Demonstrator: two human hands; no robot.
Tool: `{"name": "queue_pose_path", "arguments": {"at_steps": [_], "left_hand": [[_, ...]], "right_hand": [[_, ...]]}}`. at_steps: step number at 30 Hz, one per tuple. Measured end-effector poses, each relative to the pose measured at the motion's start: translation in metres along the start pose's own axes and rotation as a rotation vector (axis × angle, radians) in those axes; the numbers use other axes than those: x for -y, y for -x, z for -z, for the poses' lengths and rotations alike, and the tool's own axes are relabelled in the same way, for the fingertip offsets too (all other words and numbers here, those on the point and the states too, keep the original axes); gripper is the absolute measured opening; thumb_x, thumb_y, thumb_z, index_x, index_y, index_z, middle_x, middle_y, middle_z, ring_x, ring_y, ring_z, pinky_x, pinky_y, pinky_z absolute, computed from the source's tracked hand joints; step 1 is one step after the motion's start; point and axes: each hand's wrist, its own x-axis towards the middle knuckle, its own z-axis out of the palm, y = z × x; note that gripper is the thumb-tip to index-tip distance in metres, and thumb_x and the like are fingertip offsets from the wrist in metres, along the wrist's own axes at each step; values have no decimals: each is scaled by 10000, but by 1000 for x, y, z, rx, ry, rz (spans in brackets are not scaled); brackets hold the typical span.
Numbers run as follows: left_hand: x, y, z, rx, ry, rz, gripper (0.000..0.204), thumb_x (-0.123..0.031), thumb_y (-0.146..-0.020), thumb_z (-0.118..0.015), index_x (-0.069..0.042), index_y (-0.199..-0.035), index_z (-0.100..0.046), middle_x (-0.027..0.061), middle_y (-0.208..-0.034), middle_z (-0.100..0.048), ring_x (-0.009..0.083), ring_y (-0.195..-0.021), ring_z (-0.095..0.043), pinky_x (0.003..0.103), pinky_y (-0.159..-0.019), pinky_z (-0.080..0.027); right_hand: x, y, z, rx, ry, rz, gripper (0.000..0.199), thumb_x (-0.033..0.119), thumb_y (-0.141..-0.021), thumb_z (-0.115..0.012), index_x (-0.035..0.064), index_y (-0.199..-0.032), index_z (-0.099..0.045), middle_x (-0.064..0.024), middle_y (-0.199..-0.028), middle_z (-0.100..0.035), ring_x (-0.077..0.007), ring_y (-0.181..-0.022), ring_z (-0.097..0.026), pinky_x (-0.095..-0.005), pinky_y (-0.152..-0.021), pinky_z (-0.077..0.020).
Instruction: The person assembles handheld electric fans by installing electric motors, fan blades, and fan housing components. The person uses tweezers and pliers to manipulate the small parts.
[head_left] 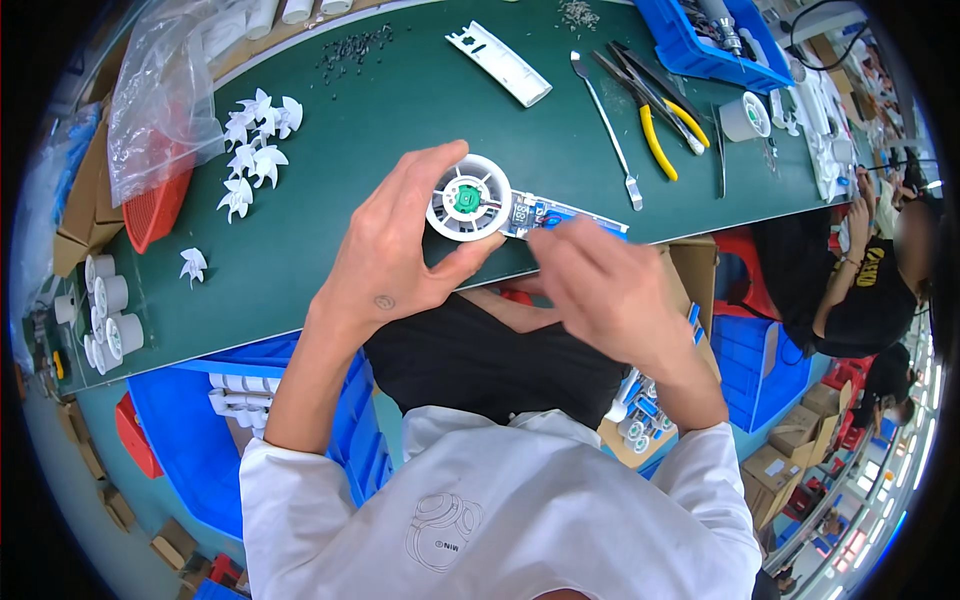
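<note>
A white handheld fan body (468, 197) with a round spoked head and a green centre is over the near edge of the bench. My left hand (395, 235) is closed around the round head, thumb below and fingers above. The fan's open handle (590, 218) points right, showing a circuit board (527, 213) and blue parts. My right hand (600, 285), slightly blurred, is over the handle with its fingers curled together; what lies between its fingertips is hidden. A loose white handle cover (498, 63) lies beyond the fan.
White fan blades (262, 120) lie at left, small dark screws (355, 50) farther back. A metal pry tool (606, 130), yellow-handled pliers (655, 135), tweezers (719, 150) and a white round cup-shaped part (745, 118) are at right. A blue bin (705, 60) stands behind; another person (870, 260) sits farther right.
</note>
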Motion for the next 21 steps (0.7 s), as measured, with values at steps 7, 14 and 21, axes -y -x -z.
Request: {"name": "queue_pose_path", "arguments": {"at_steps": [7,14,21], "left_hand": [[-1,0,2,19,-10,8,623,-143,-705,-826,37,-1227,-539,206,-1119,-619,344,-970,-649,379,-832,-539],[-1,-1,1,-2,-4,20,622,-162,-688,-834,38,-1206,-552,193,-1095,-627,342,-953,-644,381,-817,-537],[0,-4,1,-24,-96,-72,605,-195,-656,-851,36,-1147,-583,163,-1047,-646,325,-891,-629,381,-755,-527]], "right_hand": [[-23,-14,13,-72,-166,-265,124,-36,-779,-683,30,-884,-692,-66,-760,-574,-179,-593,-584,-261,-501,-445],[-12,-5,21,-48,-114,-223,114,-22,-791,-699,32,-891,-690,-57,-795,-595,-152,-587,-588,-255,-522,-466],[-17,3,13,-140,-181,-331,123,-48,-787,-703,15,-884,-661,-76,-834,-597,-149,-604,-595,-261,-525,-464]]}}
